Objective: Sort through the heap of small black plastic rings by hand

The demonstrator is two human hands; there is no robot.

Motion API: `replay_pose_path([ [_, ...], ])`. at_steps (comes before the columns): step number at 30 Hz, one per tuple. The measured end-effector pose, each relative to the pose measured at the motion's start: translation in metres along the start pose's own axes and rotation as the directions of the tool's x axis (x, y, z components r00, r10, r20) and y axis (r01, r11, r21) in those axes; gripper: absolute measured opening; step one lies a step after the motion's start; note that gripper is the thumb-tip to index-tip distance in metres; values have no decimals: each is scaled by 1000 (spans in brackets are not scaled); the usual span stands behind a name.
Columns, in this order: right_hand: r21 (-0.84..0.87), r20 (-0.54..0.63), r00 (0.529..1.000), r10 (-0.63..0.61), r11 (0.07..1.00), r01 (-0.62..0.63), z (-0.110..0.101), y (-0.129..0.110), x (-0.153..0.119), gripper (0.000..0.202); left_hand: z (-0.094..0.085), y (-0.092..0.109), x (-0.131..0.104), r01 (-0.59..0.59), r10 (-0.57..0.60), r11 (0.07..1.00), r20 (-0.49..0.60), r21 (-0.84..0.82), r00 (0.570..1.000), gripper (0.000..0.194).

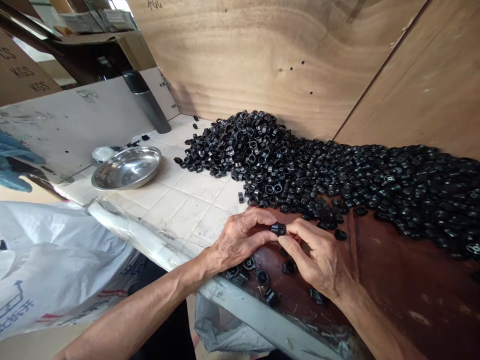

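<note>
Here, the two forearms reach in from the lower corners and converge over the brown sheet (378, 300), wrists raised, knuckles up. The left hand (240, 237) extends thumb and forefinger to the right, their tips closed on the left end of a small black part (278, 229). The right hand (315, 252) meets it from the other side — fingers curled, thumb bent in, tips pinched at its right end. The part sits between both hands, above the sheet — just in front of the heap of black pieces (255, 150).
</note>
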State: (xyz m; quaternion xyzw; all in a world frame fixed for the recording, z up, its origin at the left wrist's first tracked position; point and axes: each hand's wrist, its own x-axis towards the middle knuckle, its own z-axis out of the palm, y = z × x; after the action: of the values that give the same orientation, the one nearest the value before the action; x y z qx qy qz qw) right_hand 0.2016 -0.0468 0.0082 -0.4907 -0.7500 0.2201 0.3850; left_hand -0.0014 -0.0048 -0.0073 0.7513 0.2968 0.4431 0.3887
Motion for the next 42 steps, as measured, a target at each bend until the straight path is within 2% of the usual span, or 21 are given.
replay_pose_path([
  [4, 79, -53, 998, -31, 996, 35, 1, 0, 1, 21, -1, 2, 2, -28, 28, 1000, 24, -9, 999, 21],
  [7, 194, -106, 992, 65, 980, -44, 5, 3, 0, 6, -3, 5, 3, -27, 27, 1000, 29, -2, 999, 20],
  [9, 220, -110, 989, 94, 973, -68, 5, 4, 0, 9, -3, 5, 3, -30, 30, 1000, 25, -2, 999, 20],
  [16, 115, -128, 991, -38, 992, 53, 0, -2, 3, 9, -3, -1, 2, -110, 110, 994, 28, 0, 994, 23],
  [22, 74, -193, 979, 63, 996, -50, 9, 0, -2, 18, -2, 2, 1, -147, 147, 989, 26, -32, 989, 25],
  [25, 48, -158, 986, 53, 998, -46, 6, -5, -3, 7, -1, 4, 1, -134, 135, 990, 33, -38, 990, 24],
  [29, -7, -103, 992, -71, 997, 71, 0, -10, -1, 15, -1, 4, 1, -75, 74, 994, -14, -80, 997, 21],
  [32, -73, -123, 981, -147, 988, 139, 0, -8, 1, 10, -1, 3, 1, -101, 101, 992, -10, -76, 995, 22],
  [33, -94, -119, 981, -153, 985, 142, 1, -7, 2, 15, -1, 3, 1, -114, 114, 991, -1, -64, 994, 23],
  [36, -125, -104, 989, -104, 988, 91, 2, -7, 2, 40, 0, 3, 2, -121, 122, 992, 19, -34, 992, 24],
  [39, -58, -92, 996, -21, 998, 16, -1, -12, 2, 35, 1, 2, 2, -86, 86, 996, -4, -29, 996, 22],
  [42, 3, -37, 999, -9, 1000, 10, -6, -16, 3, 34, 1, 1, 2, -51, 50, 998, -32, -32, 998, 21],
])
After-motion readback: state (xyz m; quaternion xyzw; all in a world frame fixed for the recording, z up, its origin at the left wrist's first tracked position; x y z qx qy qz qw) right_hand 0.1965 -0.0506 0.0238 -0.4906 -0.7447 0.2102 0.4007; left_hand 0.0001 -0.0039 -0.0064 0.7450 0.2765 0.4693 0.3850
